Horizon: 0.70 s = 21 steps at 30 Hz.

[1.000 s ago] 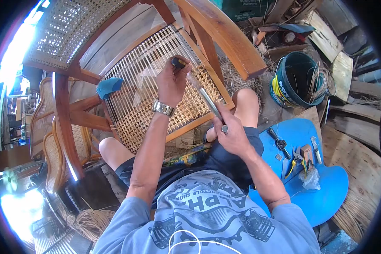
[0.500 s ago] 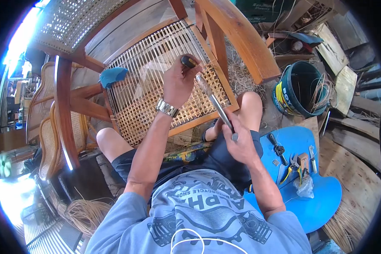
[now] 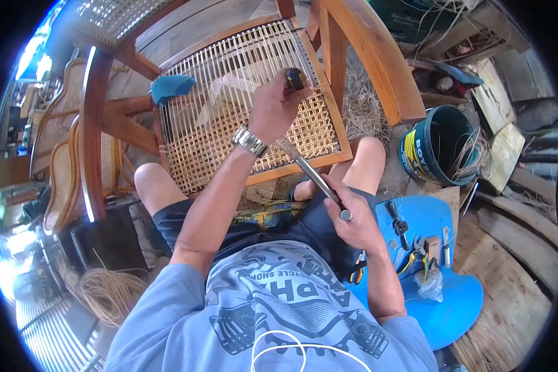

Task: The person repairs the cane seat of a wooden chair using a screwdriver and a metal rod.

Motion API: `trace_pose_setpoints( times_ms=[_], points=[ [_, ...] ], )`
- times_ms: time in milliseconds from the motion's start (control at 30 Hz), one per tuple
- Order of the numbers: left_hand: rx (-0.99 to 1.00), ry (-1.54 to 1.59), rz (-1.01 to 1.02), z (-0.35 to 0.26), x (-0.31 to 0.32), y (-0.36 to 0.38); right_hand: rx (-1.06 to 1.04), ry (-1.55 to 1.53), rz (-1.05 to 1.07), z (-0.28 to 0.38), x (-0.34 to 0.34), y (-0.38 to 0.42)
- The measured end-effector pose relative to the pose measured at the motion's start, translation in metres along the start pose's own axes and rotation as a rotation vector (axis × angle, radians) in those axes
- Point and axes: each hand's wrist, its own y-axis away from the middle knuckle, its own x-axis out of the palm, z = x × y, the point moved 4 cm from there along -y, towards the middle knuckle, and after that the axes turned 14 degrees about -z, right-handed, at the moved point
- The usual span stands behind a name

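A tool with a black-and-yellow handle is gripped in my left hand, over the right part of the cane seat. The tool's working end is hidden behind my fingers. My right hand is closed around a metal rod with a tan, worn-looking far end, which lies near my left wrist, below the handle. Open lattice weave covers the near part of the seat; mostly parallel strands span the far part. The wooden chair frame surrounds it.
A blue cloth hangs at the seat's left edge. To the right stand a dark green bucket and a blue plastic surface bearing pliers and a black-strapped watch. A cane coil lies lower left.
The rod's far end has dropped away from the handled tool, toward my left wrist. My left hand keeps its grip near the seat's right side. The whole view has shifted slightly.
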Motion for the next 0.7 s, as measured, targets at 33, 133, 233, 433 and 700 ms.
trace_pose_setpoints(
  times_ms=[33, 133, 233, 433, 700],
  points=[
    [-0.008, 0.001, -0.017, 0.007, 0.004, -0.001, -0.007, 0.008, 0.016, -0.003, 0.0, -0.001],
    [-0.048, 0.14, 0.012, 0.019, 0.015, 0.001, -0.119, 0.042, 0.026, -0.014, 0.004, -0.001],
    [-0.029, 0.068, -0.005, 0.015, 0.006, 0.003, 0.038, -0.002, -0.177, -0.029, -0.002, -0.004],
    [-0.072, 0.203, -0.105, 0.009, -0.009, 0.018, -0.032, 0.082, -0.247, -0.024, -0.022, 0.016],
    [-0.053, 0.156, -0.096, 0.001, -0.002, 0.024, -0.073, 0.017, 0.025, -0.016, 0.004, 0.012]
  ],
)
